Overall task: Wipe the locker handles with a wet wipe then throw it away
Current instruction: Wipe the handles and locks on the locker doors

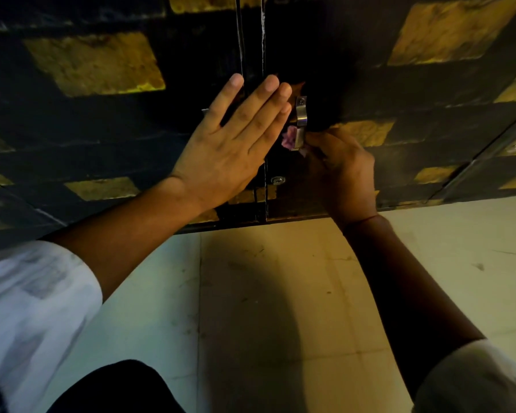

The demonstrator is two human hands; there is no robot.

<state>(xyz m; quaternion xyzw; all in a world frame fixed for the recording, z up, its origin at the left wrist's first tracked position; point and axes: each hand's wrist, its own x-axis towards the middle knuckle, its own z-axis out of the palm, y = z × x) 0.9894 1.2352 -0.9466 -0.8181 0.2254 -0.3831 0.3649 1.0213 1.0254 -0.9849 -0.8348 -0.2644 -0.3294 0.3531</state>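
The wiping step is going on right now. The right hand [338, 171] has its fingers curled around a small pink wet wipe [289, 138] and pinches it against the lower part of a shiny metal handle [300, 122]. The handle is on the right locker door [355, 70]. A bit of the wipe pokes out on the left side of the handle, and the rest is hidden under the fingers.

The left hand [233, 141] is flat, with its fingers straight and close together. It presses on the doors where the left locker door [102, 129] meets the right one, likely to keep them from swinging while the other hand rubs. It holds nothing.

A little round keyhole [278, 180] sits below the handle, just beside the left hand. A bit of metal [204, 110] peeks out by the left hand's first finger. It may be the other handle, but most of it is hidden, so I cannot tell. Below the doors is a pale tiled floor [280, 293].

The top part of the handle looks bare, so the next move should be to slide the wipe up along it. Then the other handles need a wipe too. The throwing away comes last, and no bin is in view.
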